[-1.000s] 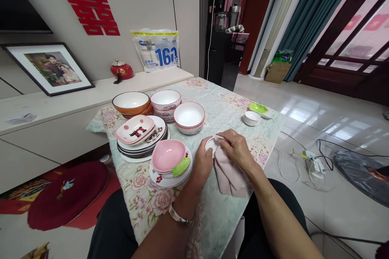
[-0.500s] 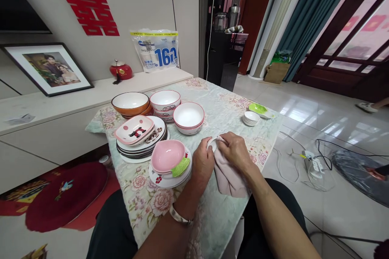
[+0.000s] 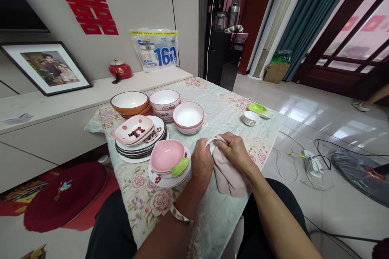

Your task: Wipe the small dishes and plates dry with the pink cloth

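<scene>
Between my hands is a small white dish (image 3: 210,141), mostly covered by fingers and cloth, with only part of its rim showing. My left hand (image 3: 202,164) is closed around its left side. With my right hand (image 3: 233,148) I pinch a pale pink cloth (image 3: 229,176) against the dish's right side; the cloth's lower end drapes onto the table. Just left of my left hand, a pink strawberry-shaped bowl (image 3: 166,156) with a green leaf sits on white plates (image 3: 170,183). Farther right stands a stack of small white dishes (image 3: 251,117) beside a green leaf-shaped dish (image 3: 257,108).
White bowls with red rims (image 3: 188,115), orange bowls (image 3: 129,105) and stacked plates (image 3: 141,153) topped by a pink square bowl (image 3: 133,128) fill the table's left side. A power strip (image 3: 313,164) with cables lies on the floor at right. A person's foot (image 3: 360,106) shows behind.
The small dish has tilted in my hands, so its rim now shows more edge-on. My hands stay in nearly the same place. The foot in the background has shifted left.
</scene>
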`<state>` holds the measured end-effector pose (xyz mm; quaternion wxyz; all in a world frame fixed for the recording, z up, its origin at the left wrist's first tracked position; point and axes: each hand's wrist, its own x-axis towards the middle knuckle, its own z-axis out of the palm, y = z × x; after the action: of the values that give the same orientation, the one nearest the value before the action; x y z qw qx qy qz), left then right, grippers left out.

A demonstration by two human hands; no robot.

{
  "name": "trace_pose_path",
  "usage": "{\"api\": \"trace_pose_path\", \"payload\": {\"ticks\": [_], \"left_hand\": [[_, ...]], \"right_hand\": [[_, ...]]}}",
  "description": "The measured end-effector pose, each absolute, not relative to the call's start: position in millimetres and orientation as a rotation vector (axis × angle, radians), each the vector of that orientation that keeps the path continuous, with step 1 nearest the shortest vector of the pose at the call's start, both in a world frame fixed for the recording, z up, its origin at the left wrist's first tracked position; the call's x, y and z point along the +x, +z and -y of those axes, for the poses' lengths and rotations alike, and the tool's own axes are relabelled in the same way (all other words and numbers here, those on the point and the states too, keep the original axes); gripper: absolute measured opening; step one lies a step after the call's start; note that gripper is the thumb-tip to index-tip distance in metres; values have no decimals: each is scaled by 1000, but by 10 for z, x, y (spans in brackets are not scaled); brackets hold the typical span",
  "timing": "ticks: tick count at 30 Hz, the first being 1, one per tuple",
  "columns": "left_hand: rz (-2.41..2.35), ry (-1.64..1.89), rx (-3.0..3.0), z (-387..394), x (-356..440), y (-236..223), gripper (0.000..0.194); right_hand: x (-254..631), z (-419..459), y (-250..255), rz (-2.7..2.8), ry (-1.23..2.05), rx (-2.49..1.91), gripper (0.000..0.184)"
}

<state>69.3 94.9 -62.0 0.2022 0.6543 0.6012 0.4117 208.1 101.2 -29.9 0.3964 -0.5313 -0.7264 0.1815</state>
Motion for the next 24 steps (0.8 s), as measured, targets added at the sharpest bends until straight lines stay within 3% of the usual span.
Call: {"api": "trace_pose_path", "payload": {"ticks": [4, 6, 12, 15, 21, 24], "left_hand": [[-1650, 1214, 1711, -951, 695, -596, 17], [-1646, 1193, 1702, -950, 691, -590, 16], [-1673, 1031, 2005, -903, 687, -572, 14], [-1720, 920, 2044, -890, 696, -562, 16], [-1750, 1055, 1937, -935, 711, -605, 17], [-1718, 1239, 1830, -959, 715, -636, 16]], "right_hand": [[2059, -1028, -358, 1645, 810, -1401, 30], [2056, -1028, -385, 1637, 815, -1426, 31], [2088, -967, -352, 2044, 118, -1390, 20], [2091, -946, -321, 2137, 55, -1348, 27], [2067, -1006, -318, 1854, 453, -1340, 17], [2050, -1036, -369, 1641, 817, -1363, 27]]}}
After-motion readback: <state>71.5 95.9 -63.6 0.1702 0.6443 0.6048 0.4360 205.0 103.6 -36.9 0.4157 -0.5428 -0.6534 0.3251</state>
